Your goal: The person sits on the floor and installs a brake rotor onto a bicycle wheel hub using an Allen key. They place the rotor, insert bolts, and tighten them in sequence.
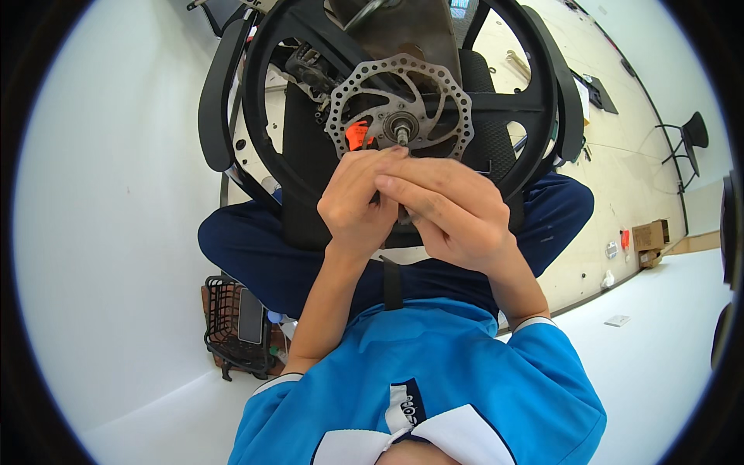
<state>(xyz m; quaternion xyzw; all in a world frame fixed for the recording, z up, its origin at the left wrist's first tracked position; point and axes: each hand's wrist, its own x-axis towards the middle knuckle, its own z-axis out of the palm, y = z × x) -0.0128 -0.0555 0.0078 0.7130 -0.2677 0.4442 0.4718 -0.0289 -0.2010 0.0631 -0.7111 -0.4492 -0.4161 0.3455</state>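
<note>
A black spoked wheel (508, 103) lies flat in front of me on an office chair. A silver brake disc (459, 101) with a ring of holes sits at its hub, and a threaded axle (402, 133) rises from the middle. Just on the near side of the axle, my left hand (356, 198) and my right hand (459, 208) meet, fingers closed together. The right fingers overlap the left fingertips. Whatever they pinch is hidden, with a bit of something dark below them. A small orange object (358, 136) lies on the disc beside my left hand.
The chair's black armrests (217, 101) flank the wheel. Dark metal parts (306, 70) lie under its left side. At lower left stands a black basket (221, 310) with a phone-like slab (250, 316). Cardboard boxes (649, 235) and another chair (690, 132) are at right.
</note>
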